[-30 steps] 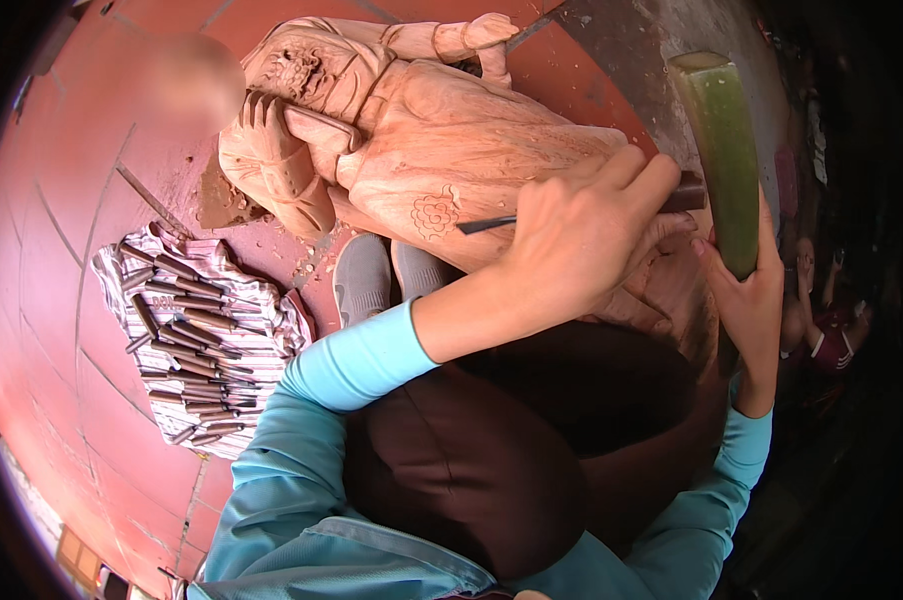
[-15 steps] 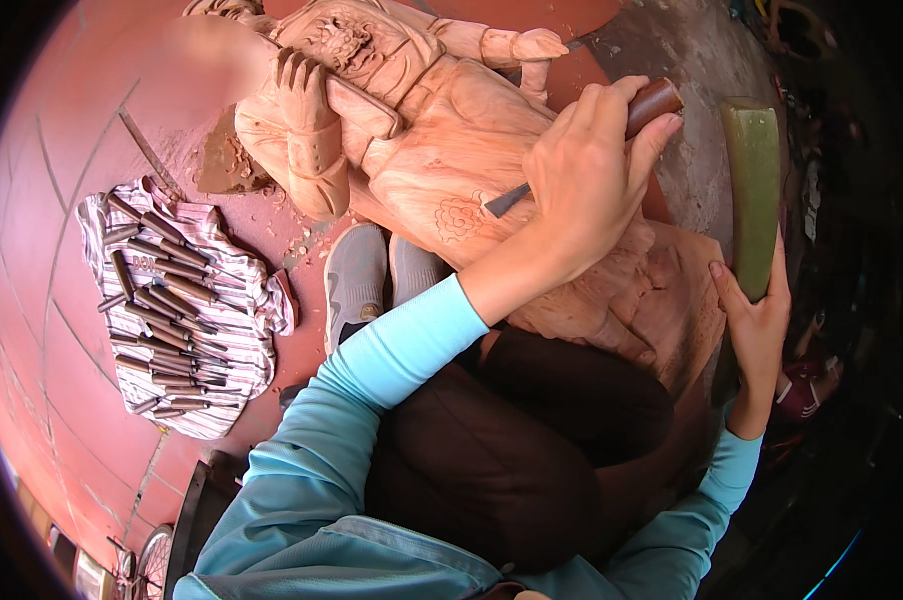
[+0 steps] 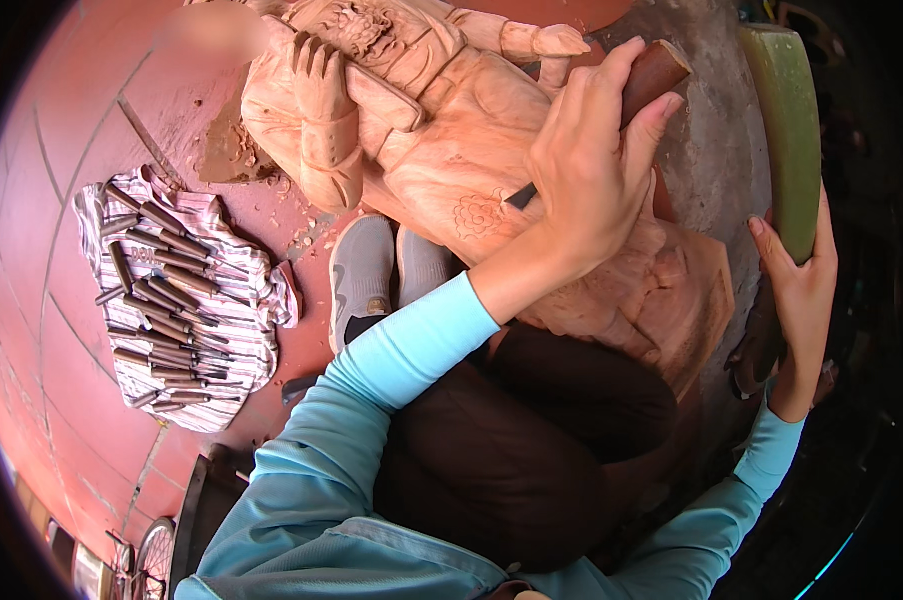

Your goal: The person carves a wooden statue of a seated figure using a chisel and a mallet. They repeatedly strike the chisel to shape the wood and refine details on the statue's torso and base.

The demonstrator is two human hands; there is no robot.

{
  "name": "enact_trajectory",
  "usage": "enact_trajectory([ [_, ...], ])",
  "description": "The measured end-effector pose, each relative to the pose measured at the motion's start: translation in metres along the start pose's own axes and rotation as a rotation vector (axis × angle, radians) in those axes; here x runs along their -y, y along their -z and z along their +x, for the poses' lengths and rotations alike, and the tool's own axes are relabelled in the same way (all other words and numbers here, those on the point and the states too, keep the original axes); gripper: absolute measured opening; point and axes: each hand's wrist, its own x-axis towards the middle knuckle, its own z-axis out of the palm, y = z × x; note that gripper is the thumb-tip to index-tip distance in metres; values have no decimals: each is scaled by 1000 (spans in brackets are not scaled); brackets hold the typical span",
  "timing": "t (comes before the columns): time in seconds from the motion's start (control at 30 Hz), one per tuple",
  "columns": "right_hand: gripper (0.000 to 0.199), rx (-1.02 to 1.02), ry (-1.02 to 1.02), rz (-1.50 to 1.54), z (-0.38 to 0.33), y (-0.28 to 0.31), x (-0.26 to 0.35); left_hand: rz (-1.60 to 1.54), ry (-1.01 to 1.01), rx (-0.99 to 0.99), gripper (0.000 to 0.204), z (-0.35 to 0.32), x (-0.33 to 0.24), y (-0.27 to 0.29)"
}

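Observation:
A reddish-brown carved wooden figure [image 3: 441, 140] lies across the floor in front of me, with robe folds and carved hands. My left hand [image 3: 591, 165] is closed around the brown handle of a wood chisel [image 3: 659, 75]. The chisel leans, its dark flat blade pointing down-left beside a flower pattern [image 3: 481, 214] cut into the robe. Whether its edge touches the wood I cannot tell. Off to the right, my right hand [image 3: 801, 285] grips the lower end of a long green mallet [image 3: 783, 130], held upright and apart from the chisel.
Left of my grey shoes [image 3: 363, 268], a striped cloth [image 3: 256, 355] on the red floor carries several brown-handled carving tools [image 3: 176, 345]. Wood chips are scattered by a brown block [image 3: 229, 150] beside the figure. A bicycle wheel [image 3: 154, 560] shows at the lower left.
My right hand and the green mallet have moved outward to the right and farther up, away from the chisel. The left hand still grips the chisel near the flower pattern. The view has shifted slightly.

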Motion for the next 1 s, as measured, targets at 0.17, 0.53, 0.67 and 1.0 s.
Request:
enact_trajectory([
  [0.17,68,51,164,-75,27,-1,6,33,63,18,35,1,6,-1],
  [0.53,75,259,220,-195,48,13,-12,130,197,95,34,-3,9,-10],
  [0.67,75,315,-237,-46,44,8,12,162,236,128,33,-1,9,-9],
  [1.0,75,396,-262,60,40,9,6,217,265,189,33,-5,9,-10],
])
